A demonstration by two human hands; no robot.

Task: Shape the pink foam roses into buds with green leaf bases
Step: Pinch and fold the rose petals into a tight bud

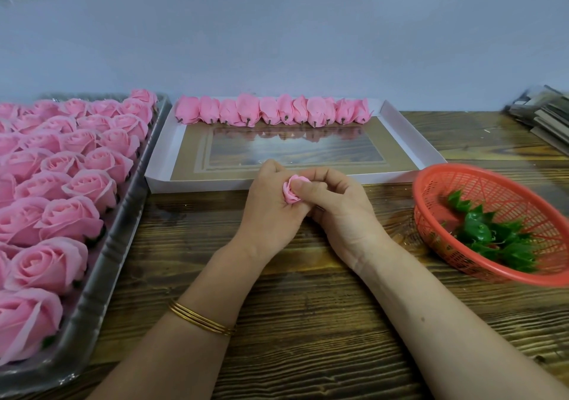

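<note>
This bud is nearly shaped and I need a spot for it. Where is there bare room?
Free: the white box floor in front of the row of finished buds, and the wooden table between the metal tray and the orange basket. Crowded: the metal tray, packed with roses; the basket holds leaf bases.

Two hands, the left hand (271, 215) and the right hand (338, 212), hold one pink rose (292, 191). One white tray (200, 184) has one row of about eleven buds (271, 111). One metal tray (92, 301) holds well over twenty open roses (70, 218). Some are cut off at the edge, so I cannot count them all. One red basket (498, 190) holds a heap of green leaf bases (480, 230), too tangled to count.
</note>
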